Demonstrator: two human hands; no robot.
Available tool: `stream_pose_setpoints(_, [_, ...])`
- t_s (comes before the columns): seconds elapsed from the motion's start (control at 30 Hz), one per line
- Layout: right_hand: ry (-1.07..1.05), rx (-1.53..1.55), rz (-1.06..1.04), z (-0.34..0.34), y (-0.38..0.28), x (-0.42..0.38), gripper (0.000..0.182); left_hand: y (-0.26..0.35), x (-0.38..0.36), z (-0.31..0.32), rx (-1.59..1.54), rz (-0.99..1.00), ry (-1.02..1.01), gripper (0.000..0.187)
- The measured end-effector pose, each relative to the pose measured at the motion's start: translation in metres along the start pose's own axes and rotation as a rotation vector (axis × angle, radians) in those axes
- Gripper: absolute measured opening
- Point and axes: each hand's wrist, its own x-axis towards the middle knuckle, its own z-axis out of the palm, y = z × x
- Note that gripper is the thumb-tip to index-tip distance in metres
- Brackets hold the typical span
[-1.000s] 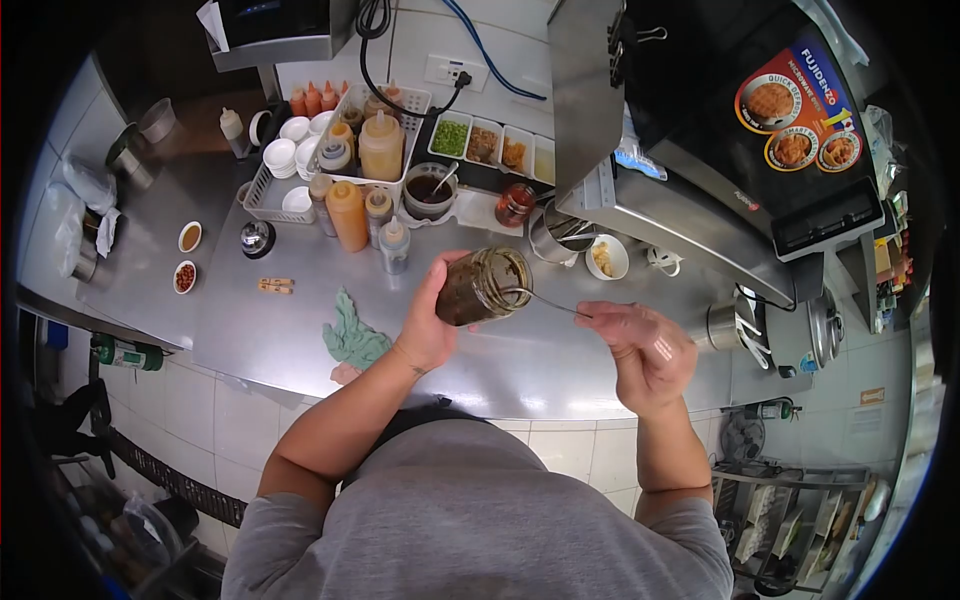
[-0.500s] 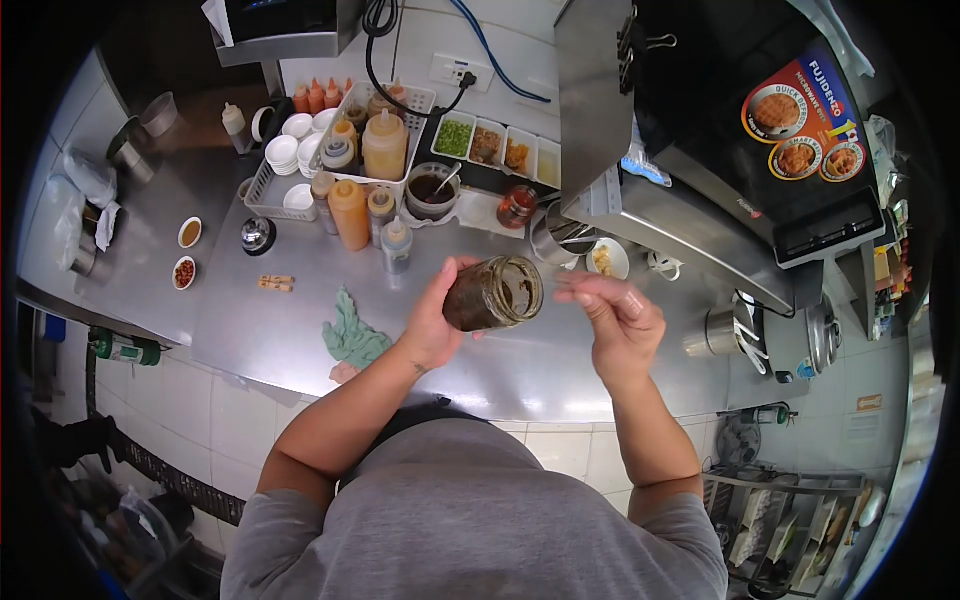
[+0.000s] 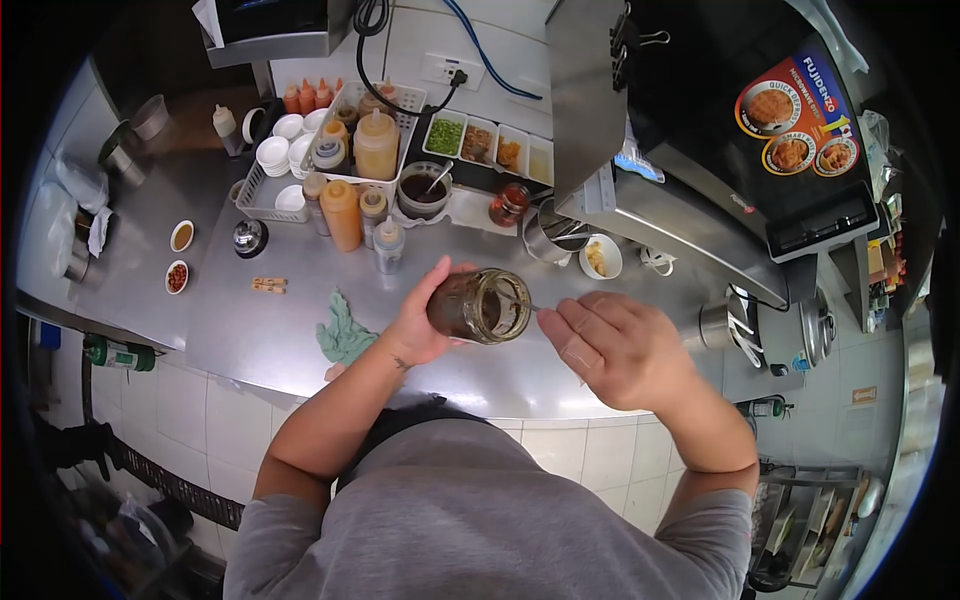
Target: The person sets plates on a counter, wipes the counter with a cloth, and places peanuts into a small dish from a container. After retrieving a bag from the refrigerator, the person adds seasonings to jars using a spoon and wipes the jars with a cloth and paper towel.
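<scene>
My left hand (image 3: 412, 322) is wrapped round a glass jar (image 3: 460, 306), tilted with its open mouth to the right. Dark residue clings to the inside of the glass. My right hand (image 3: 628, 345) pinches the handle of a thin metal spoon (image 3: 520, 300), which runs into the jar's mouth; its far end is hard to make out inside. A crumpled green cloth (image 3: 345, 330) lies on the steel counter, left of the jar and near my left forearm.
Behind stand squeeze bottles (image 3: 342, 215), a bowl of dark sauce (image 3: 423, 190) and a topping tray (image 3: 478, 143). A white bowl (image 3: 600, 257) and a steel pot (image 3: 550, 235) sit beyond my right hand. A microwave (image 3: 700, 150) overhangs the right side.
My right hand has turned over and come closer to the jar, and the spoon now reaches into its mouth. The jar has shifted slightly left and down in view, still in my left hand.
</scene>
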Motion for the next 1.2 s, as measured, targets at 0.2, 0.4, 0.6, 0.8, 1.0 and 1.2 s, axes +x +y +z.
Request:
stream_pose_setpoints(0.2, [-0.036,-0.05,0.003,-0.019,-0.01,0.005,0.032,-0.003,0.009,-0.019,0.063,0.049,-0.202,0.043])
stream_pose_setpoints(0.4, [-0.239,-0.021,0.195,-0.023,-0.027,0.005,0.028,-0.005,0.01,-0.019,0.068,0.138,-0.173,0.041])
stream_pose_setpoints(0.6, [-0.077,0.51,0.64,-0.011,-0.026,-0.012,0.026,-0.012,0.008,-0.012,0.112,0.305,-0.034,0.041])
stream_pose_setpoints(0.8, [0.219,0.191,0.453,0.028,-0.04,-0.039,0.035,-0.005,-0.003,-0.006,-0.035,0.184,-0.002,0.042])
stream_pose_setpoints(1.0, [0.243,0.115,0.383,0.025,-0.043,-0.044,0.038,-0.008,-0.001,-0.007,-0.031,0.119,0.022,0.041])
stream_pose_setpoints(1.2, [0.178,0.15,0.463,0.022,-0.036,-0.047,0.039,-0.012,-0.001,-0.005,-0.01,0.142,0.002,0.04])
